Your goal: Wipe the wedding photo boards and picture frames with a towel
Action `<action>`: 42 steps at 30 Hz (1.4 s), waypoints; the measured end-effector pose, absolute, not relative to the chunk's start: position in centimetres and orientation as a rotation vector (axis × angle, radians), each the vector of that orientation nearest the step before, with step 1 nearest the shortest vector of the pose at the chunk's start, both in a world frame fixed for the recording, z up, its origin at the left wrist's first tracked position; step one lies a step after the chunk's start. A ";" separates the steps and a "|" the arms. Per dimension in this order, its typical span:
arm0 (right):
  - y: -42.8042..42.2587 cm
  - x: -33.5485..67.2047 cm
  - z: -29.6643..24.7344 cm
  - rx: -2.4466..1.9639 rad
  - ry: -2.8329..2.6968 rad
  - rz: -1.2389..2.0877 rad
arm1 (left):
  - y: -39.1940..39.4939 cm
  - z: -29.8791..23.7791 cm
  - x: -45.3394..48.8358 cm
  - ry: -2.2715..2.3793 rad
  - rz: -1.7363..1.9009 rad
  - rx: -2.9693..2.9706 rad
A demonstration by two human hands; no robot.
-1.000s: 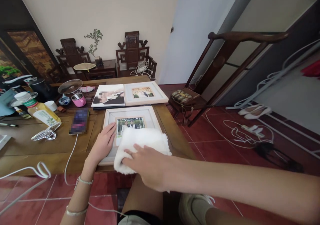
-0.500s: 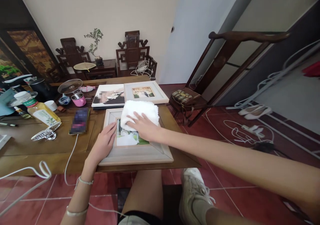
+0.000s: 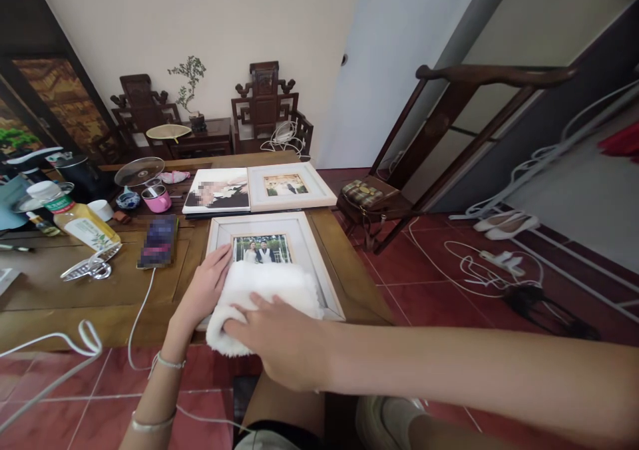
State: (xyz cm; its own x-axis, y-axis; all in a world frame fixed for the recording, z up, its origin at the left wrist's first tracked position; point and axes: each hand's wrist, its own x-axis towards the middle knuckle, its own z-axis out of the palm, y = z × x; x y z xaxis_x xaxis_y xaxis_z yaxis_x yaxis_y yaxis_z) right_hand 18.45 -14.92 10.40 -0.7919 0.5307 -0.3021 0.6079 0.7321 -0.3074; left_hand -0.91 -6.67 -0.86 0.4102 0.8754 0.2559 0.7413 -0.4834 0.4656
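A light wooden picture frame (image 3: pixel 314 250) lies flat on the table near its front edge, with a photo (image 3: pixel 272 245) of two people in its middle. My left hand (image 3: pixel 207 283) rests flat on the frame's left side, fingers stretched and touching the rim. Under my right hand (image 3: pixel 284 330) is a folded white fluffy towel (image 3: pixel 279 280), held against the lower part of the frame. The towel hides the photo's lower part and overhangs the frame's near left corner. My right thumb sits in the towel's fold.
Behind the frame lie a photo panel (image 3: pixel 217 190) and another picture frame (image 3: pixel 319 184). To the left are a phone (image 3: pixel 158 242) on a cable, a hair claw (image 3: pixel 92 263), an oil bottle (image 3: pixel 82 224) and a pink cup (image 3: pixel 156 199). A wooden chair (image 3: pixel 439 110) stands right.
My right hand has drawn the towel from the upper part of the frame down toward me, uncovering the people in the photo. My left hand stays in place.
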 end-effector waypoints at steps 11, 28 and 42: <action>-4.4 20.8 5.1 1.172 2.733 0.068 | -6.7 -1.4 -0.9 1.404 0.722 2.418; -12.4 21.2 8.9 0.739 2.815 -0.476 | -6.7 -1.5 -1.2 1.425 0.732 2.390; -1.5 19.9 4.3 1.273 2.749 0.116 | -7.1 -0.6 -0.7 1.390 0.770 2.326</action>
